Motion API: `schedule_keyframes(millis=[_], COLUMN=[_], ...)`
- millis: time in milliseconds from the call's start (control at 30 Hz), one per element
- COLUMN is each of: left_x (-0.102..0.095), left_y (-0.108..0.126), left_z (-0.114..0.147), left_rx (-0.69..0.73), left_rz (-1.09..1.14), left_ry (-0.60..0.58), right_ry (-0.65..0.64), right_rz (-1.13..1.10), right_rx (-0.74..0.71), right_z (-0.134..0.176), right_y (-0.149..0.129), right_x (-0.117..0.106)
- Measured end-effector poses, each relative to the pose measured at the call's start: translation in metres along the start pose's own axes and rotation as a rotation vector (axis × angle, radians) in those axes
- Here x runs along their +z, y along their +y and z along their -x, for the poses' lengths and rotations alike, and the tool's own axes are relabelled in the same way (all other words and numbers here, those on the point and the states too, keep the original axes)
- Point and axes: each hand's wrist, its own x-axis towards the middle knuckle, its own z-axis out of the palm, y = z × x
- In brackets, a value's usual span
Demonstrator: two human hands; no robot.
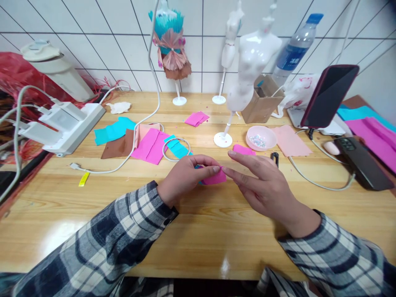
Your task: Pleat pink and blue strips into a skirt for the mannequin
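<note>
My left hand [192, 175] pinches a small piece of bright pink crepe paper [215, 178] between thumb and forefinger, just above the table. A bit of blue shows at the paper's left side, partly behind my fingers. My right hand [262, 183] is open, its fingers stretched out toward the paper. One of its fingertips meets or nearly meets the paper's top edge by my left thumb. Another pink piece [243, 149] lies just beyond my right fingers. A blue strip [178, 147] rests past my left hand, under a loop of white cable.
Blue, brown and pink paper sheets [150, 145] lie at left beneath a white cable [123, 167]. Behind stand a white mannequin [252, 62], a paper-dressed mannequin [172, 49] and a pink bowl of beads [261, 138]. Phones [363, 163], a power strip [74, 132] and a bottle [295, 47] surround them.
</note>
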Motion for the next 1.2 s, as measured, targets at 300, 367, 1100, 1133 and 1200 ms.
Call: schedule_keyframes(millis=[300, 367, 1100, 1133, 1200], left_x=[-0.0005, -0.0005, -0.0030, -0.0030, -0.0027], left_y=[0.0007, 0.0006, 0.0009, 0.0009, 0.0013], left_z=[0.0003, 0.0004, 0.0000, 0.0001, 0.0007], left_rx=[0.063, 0.060, 0.105, 0.098, 0.103], left_rz=[-0.015, 0.002, -0.012, -0.017, -0.053], left_ry=[-0.022, -0.026, -0.046, -0.039, -0.020], right_ry=[0.044, 0.070, -0.021, -0.015, 0.006], right_rz=[-0.004, -0.018, 0.152, 0.152, 0.145], right_rx=[-0.007, -0.014, -0.018, -0.021, -0.028], right_z=[0.0000, 0.0003, -0.0025, -0.0024, -0.0018], right_y=[0.0002, 0.0004, -0.0037, -0.0038, -0.0035], right_x=[0.0001, 0.0001, -0.0029, -0.0031, -0.0032])
